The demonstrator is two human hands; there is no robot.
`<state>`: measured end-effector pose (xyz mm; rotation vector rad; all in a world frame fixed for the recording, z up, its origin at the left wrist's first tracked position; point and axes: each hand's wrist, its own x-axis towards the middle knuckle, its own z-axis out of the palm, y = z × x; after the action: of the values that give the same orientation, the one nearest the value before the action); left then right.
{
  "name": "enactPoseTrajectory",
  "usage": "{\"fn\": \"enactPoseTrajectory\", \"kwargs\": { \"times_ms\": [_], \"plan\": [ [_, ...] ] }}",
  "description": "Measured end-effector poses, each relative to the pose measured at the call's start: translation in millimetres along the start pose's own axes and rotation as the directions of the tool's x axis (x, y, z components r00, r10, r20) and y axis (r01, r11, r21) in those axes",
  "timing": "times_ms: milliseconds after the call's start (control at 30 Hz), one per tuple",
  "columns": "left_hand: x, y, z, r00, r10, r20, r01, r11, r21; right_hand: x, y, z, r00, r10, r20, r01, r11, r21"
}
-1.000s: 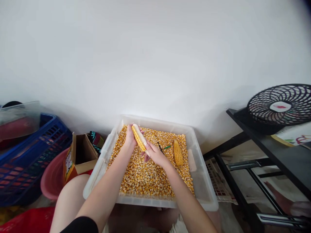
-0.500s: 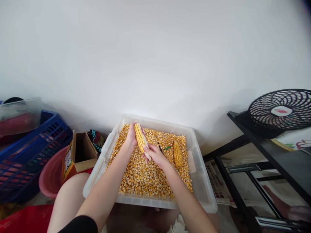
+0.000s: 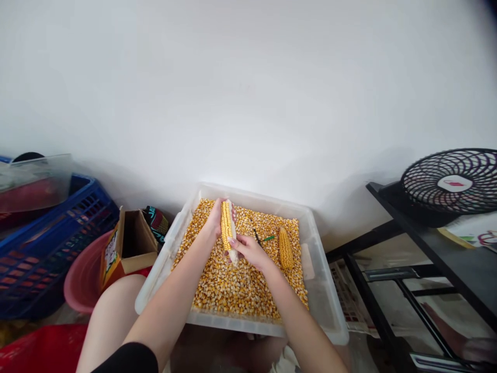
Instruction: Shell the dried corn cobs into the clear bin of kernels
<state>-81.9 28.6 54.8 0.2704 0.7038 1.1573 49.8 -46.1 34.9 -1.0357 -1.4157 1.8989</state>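
A partly stripped corn cob (image 3: 226, 224) is held over a clear plastic bin (image 3: 240, 322); yellow kernels still cover its left side, while its right side and lower tip show pale. My left hand (image 3: 217, 215) wraps round the upper part of the cob. Lower down, my right hand (image 3: 245, 248) grips it with the thumb on the kernels. Loose corn kernels (image 3: 233, 290) spread thickly across the bin. On them, right of my hands, lies a second corn cob (image 3: 286, 248) full of kernels. A thin tool with a green end (image 3: 267, 238) rests between that cob and my right hand.
Left of the bin stand an open cardboard box (image 3: 135, 243), a pink basin (image 3: 83, 274) and a blue crate (image 3: 42, 254). To the right, a black fan (image 3: 454, 181) sits on a black metal-framed table (image 3: 435, 241). A white wall (image 3: 248, 103) rises behind the bin.
The held cob has turned more upright, its lower tip shifting slightly left. Both hands keep their hold on it. The view has shifted a little.
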Motion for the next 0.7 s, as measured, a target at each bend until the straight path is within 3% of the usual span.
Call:
{"fn": "enactPoseTrajectory", "kwargs": {
  "times_ms": [100, 200, 267, 433, 600, 700],
  "plan": [
    [0, -2, 0.3, 0.996, 0.032, 0.085, -0.037, 0.998, 0.058, 2, -1, -2, 0.999, 0.035, 0.008, -0.034, 0.997, -0.073],
    [1, -9, 2.0, 0.991, 0.017, 0.133, -0.034, 0.992, 0.121, 5, -2, -7, 0.997, 0.01, -0.075, -0.031, 0.959, -0.283],
    [1, -13, 4.0, 0.989, -0.01, 0.149, -0.012, 0.989, 0.149, 4, -4, -13, 0.998, -0.012, -0.064, -0.013, 0.928, -0.373],
    [-1, -21, 10.2, 0.979, -0.084, 0.183, 0.056, 0.986, 0.154, -5, -1, -25, 0.992, 0.094, 0.085, -0.072, 0.97, -0.231],
    [-4, -33, 16.9, 0.979, -0.121, 0.164, 0.077, 0.964, 0.255, -7, 12, -26, 0.998, 0.039, -0.054, -0.054, 0.956, -0.29],
    [-3, -37, 20.1, 0.972, -0.157, 0.174, 0.111, 0.963, 0.245, -9, 13, -31, 0.998, 0.061, 0.018, -0.054, 0.961, -0.271]
  ]
}}
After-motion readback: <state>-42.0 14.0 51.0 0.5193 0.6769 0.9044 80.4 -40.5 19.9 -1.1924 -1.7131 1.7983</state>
